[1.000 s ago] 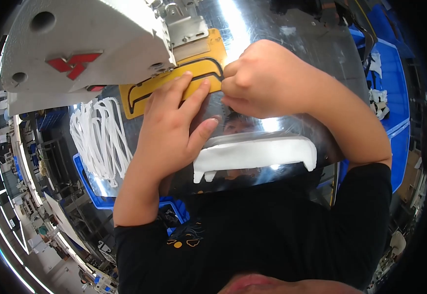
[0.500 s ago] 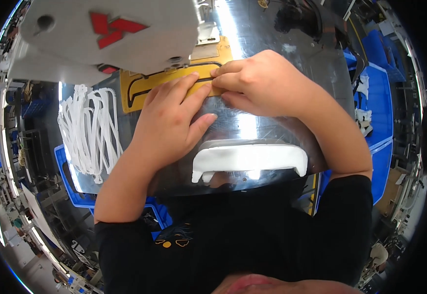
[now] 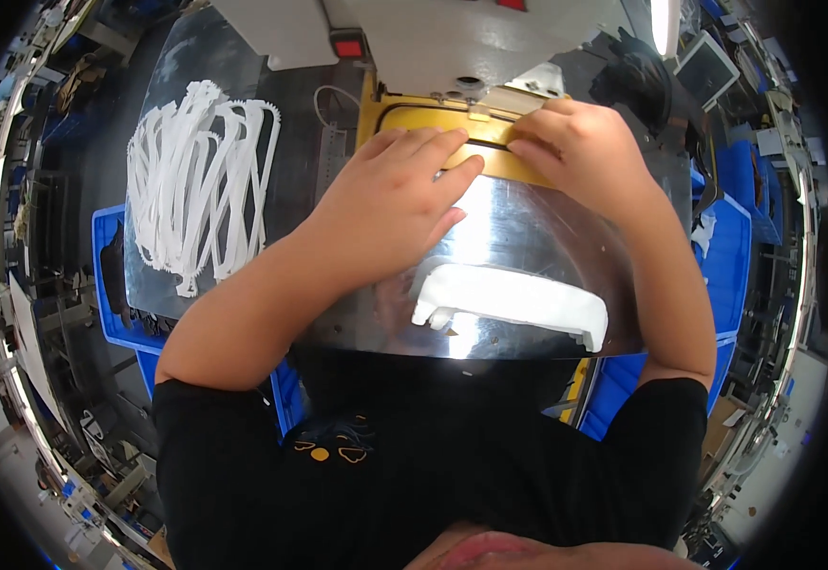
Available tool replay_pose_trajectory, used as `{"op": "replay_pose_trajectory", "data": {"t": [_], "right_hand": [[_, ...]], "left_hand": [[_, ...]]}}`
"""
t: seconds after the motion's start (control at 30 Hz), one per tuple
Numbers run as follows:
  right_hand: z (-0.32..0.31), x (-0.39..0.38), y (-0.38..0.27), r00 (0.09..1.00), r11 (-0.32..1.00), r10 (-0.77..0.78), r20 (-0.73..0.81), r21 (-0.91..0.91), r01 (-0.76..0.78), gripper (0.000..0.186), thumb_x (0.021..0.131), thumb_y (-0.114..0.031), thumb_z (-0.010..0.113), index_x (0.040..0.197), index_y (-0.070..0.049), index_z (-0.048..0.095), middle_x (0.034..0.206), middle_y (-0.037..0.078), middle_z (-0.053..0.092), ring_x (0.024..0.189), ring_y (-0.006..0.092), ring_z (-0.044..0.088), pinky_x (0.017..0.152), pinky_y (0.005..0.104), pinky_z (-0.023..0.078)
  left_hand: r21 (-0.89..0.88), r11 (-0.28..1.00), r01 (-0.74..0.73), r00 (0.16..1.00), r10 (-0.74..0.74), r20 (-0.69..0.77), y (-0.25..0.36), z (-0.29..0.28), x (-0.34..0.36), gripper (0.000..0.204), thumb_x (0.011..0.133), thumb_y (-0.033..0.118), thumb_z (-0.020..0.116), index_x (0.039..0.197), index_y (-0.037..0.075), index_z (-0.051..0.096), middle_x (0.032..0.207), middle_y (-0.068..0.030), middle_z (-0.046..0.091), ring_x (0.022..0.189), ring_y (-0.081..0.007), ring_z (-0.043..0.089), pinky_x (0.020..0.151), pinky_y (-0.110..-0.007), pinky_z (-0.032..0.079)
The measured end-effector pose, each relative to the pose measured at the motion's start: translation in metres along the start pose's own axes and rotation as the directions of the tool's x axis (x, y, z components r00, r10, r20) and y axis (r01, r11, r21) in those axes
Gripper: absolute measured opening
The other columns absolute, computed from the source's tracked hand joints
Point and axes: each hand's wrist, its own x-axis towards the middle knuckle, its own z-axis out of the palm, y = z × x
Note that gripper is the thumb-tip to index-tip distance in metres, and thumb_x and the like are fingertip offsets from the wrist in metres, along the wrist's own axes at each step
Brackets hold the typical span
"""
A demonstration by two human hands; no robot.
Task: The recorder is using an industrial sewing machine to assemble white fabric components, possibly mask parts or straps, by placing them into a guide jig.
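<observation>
A flat yellow template plate (image 3: pixel 404 116) with dark-edged slots lies under the head of a sewing machine (image 3: pixel 471 43). My left hand (image 3: pixel 399 195) rests on its near side, fingers stretched out and thumb apart. At the plate's right part, my right hand (image 3: pixel 590 152) has its fingers bent, with thumb and fingertips close together. Whatever they may pinch is hidden. A small white stack of curved strips (image 3: pixel 513 296) lies on the shiny metal tabletop (image 3: pixel 537 247), nearer to me than both hands.
A heap of looped white strips (image 3: pixel 205 190) covers the tabletop's left side. Blue bins (image 3: pixel 114 285) stand below on both sides. Beyond my right hand are a dark bundle (image 3: pixel 632 85) and a tablet-like panel (image 3: pixel 708 68). The machine head overhangs the plate.
The view has shifted, so the machine and plate appear farther right. My right fingertips have moved away from my left ones, toward the plate's right part. My left hand stays on the plate.
</observation>
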Motion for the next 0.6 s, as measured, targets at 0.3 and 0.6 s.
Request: {"op": "replay_pose_trajectory", "data": {"t": [0.3, 0.6], "right_hand": [[-0.009, -0.017, 0.021, 0.997, 0.997, -0.068, -0.02, -0.048, 0.067, 0.012, 0.085, -0.016, 0.076, 0.094, -0.009, 0.077, 0.083, 0.008, 0.071, 0.078, 0.0286, 0.073, 0.073, 0.0405, 0.06], [-0.033, -0.026, 0.053, 0.974, 0.94, -0.118, -0.193, -0.339, 0.047, 0.014, 0.089, -0.007, 0.078, 0.102, -0.011, 0.077, 0.097, 0.005, 0.076, 0.085, 0.0283, 0.074, 0.074, 0.038, 0.059]], "left_hand": [[-0.075, 0.997, 0.014, 0.999, -0.012, 0.038, 0.001, -0.009, 0.002, 0.037, 0.096, 0.023, 0.076, 0.127, 0.004, 0.072, 0.129, -0.0145, 0.071, 0.123, -0.0327, 0.066, 0.109, -0.046, 0.049], [-0.081, 0.996, 0.032, 0.998, -0.036, -0.047, -0.003, -0.011, 0.003, 0.032, 0.091, 0.02, 0.079, 0.118, 0.003, 0.076, 0.111, -0.0122, 0.072, 0.104, -0.0334, 0.068, 0.099, -0.045, 0.052]]}}
